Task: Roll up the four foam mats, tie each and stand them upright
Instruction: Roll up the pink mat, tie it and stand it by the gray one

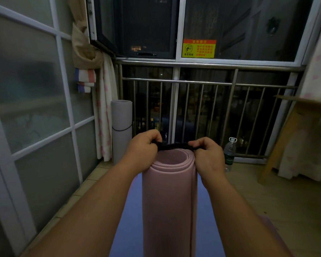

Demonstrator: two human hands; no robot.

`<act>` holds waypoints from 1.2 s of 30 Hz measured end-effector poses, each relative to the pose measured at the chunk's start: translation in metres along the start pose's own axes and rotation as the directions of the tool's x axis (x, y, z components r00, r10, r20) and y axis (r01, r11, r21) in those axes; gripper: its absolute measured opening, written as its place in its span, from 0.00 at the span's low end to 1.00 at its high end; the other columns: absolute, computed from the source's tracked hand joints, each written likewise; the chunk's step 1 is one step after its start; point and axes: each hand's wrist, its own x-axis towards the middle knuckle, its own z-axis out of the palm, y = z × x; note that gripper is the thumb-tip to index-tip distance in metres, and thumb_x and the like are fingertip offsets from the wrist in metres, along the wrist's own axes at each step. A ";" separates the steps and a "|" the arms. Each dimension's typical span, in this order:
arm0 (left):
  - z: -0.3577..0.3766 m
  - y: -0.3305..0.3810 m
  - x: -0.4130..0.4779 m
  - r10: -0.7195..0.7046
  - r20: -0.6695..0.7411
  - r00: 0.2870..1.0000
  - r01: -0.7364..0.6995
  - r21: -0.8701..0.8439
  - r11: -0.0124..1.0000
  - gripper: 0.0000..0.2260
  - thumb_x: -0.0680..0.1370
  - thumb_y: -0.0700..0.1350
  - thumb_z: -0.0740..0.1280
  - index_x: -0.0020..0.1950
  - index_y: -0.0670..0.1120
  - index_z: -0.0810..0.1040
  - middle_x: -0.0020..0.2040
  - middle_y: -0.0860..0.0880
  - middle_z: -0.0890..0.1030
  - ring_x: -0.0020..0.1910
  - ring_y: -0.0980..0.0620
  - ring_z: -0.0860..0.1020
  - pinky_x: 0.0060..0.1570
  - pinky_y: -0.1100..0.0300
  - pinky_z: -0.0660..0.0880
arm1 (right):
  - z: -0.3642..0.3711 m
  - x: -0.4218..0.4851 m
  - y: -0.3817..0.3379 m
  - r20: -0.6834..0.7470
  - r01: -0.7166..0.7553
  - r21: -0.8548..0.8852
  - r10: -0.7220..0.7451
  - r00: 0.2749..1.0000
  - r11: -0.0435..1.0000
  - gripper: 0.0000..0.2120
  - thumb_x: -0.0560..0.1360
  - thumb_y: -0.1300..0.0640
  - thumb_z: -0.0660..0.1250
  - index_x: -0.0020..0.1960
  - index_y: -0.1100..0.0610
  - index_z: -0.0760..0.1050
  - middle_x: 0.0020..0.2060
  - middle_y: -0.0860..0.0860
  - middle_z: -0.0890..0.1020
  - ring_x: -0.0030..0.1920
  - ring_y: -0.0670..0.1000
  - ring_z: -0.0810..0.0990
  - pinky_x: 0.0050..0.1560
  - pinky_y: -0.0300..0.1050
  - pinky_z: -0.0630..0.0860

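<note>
The rolled mat point(170, 201) is dusty pink, with a black band point(174, 146) stretched at its top end and a blue-violet mat point(126, 219) under it. Left of the pink roll stands a pale grey rolled mat point(121, 117) ringed by a thin black tie, beside a white curtain point(104, 108) with faint pink flowers.

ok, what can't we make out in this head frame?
- Pink rolled mat: lower end cut off by bottom edge.
- Black strap: ends hidden inside left hand and right hand.
- Blue mat: mostly covered by roll and arms.
- Warning sticker: text too small.

Both arms outstretched, left hand point(144, 145) and right hand point(208, 154) in a closed grip.
</note>
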 end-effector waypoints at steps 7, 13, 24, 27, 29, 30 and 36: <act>0.003 0.004 -0.001 0.059 -0.019 0.998 -0.052 0.241 0.969 0.07 0.75 0.41 0.63 0.38 0.50 0.74 0.40 0.52 0.71 0.38 0.53 0.70 0.34 0.59 0.62 | 0.000 0.000 0.002 -0.005 -0.023 -0.039 0.023 1.000 0.999 0.12 0.74 0.69 0.59 0.40 0.56 0.78 0.43 0.48 0.82 0.47 0.53 0.80 0.53 0.59 0.79; 0.003 0.006 0.002 0.041 -0.057 0.998 -0.010 0.466 0.885 0.08 0.77 0.45 0.59 0.38 0.51 0.71 0.35 0.54 0.71 0.40 0.51 0.70 0.31 0.58 0.59 | -0.003 0.002 0.003 0.000 -0.052 -0.100 0.052 0.999 0.994 0.12 0.76 0.67 0.59 0.44 0.56 0.80 0.40 0.53 0.82 0.44 0.56 0.80 0.50 0.60 0.80; 0.012 0.002 0.008 -0.325 0.123 0.938 0.320 0.054 0.946 0.06 0.78 0.48 0.60 0.41 0.49 0.70 0.39 0.47 0.73 0.40 0.49 0.72 0.38 0.55 0.65 | 0.001 0.004 0.019 -0.064 -0.225 0.105 0.233 0.970 0.969 0.14 0.74 0.70 0.58 0.40 0.56 0.78 0.35 0.57 0.81 0.37 0.58 0.78 0.38 0.55 0.77; 0.013 0.002 0.007 -0.351 0.064 0.934 0.353 -0.024 0.935 0.05 0.78 0.45 0.60 0.43 0.49 0.71 0.40 0.47 0.74 0.40 0.49 0.72 0.36 0.55 0.65 | 0.003 0.004 0.022 -0.039 -0.250 0.111 0.256 0.966 0.962 0.12 0.74 0.69 0.60 0.42 0.58 0.78 0.35 0.57 0.81 0.35 0.56 0.76 0.34 0.49 0.73; 0.011 0.002 0.009 -0.386 0.092 0.918 0.390 -0.035 0.920 0.04 0.78 0.45 0.60 0.44 0.49 0.69 0.39 0.47 0.72 0.38 0.49 0.71 0.34 0.56 0.64 | 0.003 0.004 0.024 -0.034 -0.261 0.092 0.265 0.964 0.961 0.11 0.74 0.68 0.60 0.42 0.59 0.79 0.35 0.57 0.81 0.35 0.55 0.76 0.33 0.48 0.72; 0.010 0.002 0.009 -0.399 0.122 0.909 0.405 -0.030 0.914 0.04 0.79 0.45 0.60 0.44 0.49 0.69 0.40 0.46 0.72 0.38 0.49 0.71 0.34 0.56 0.64 | 0.003 0.006 0.026 -0.026 -0.268 0.078 0.270 0.962 0.960 0.11 0.74 0.68 0.60 0.40 0.59 0.78 0.35 0.56 0.80 0.34 0.54 0.75 0.33 0.47 0.71; 0.016 -0.006 0.012 -0.420 -0.009 0.907 0.417 -0.113 0.902 0.08 0.79 0.42 0.59 0.40 0.44 0.71 0.46 0.44 0.73 0.45 0.45 0.74 0.45 0.52 0.69 | 0.009 0.001 0.028 -0.093 -0.135 0.020 0.136 0.986 0.991 0.14 0.74 0.67 0.60 0.36 0.54 0.79 0.32 0.52 0.81 0.35 0.57 0.78 0.36 0.51 0.75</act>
